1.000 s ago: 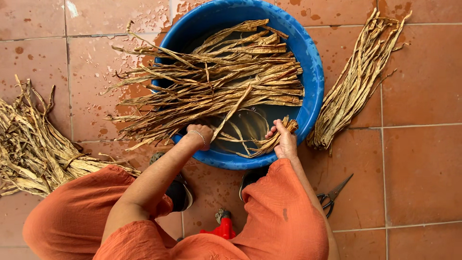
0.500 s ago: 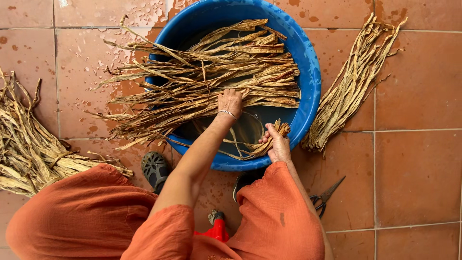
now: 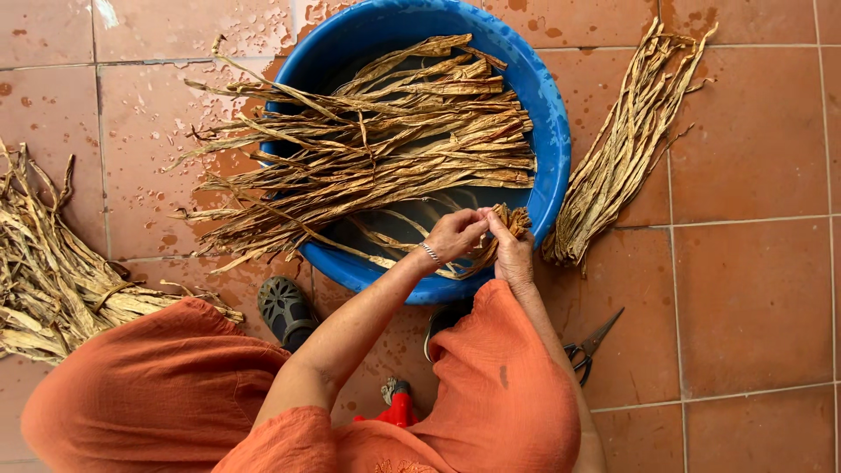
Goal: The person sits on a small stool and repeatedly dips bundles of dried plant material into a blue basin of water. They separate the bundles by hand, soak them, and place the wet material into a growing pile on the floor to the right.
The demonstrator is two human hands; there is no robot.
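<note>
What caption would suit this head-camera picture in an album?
Both hands, left hand and right hand, gather dried leaf strips over a blue basin.

Small bunch of dry tan leaf strips point(image 3: 506, 224), ends gathered, at near rim inside blue basin point(image 3: 552, 131).

Wet tiled floor point(image 3: 753, 307) bears blue basin point(image 3: 547, 114), leaf bundles point(image 3: 626, 149), scissors point(image 3: 591, 346).

Both the left hand point(image 3: 454, 235) and right hand point(image 3: 511, 254) grip dried leaf strips point(image 3: 508, 219) over the blue basin point(image 3: 552, 140).
</note>
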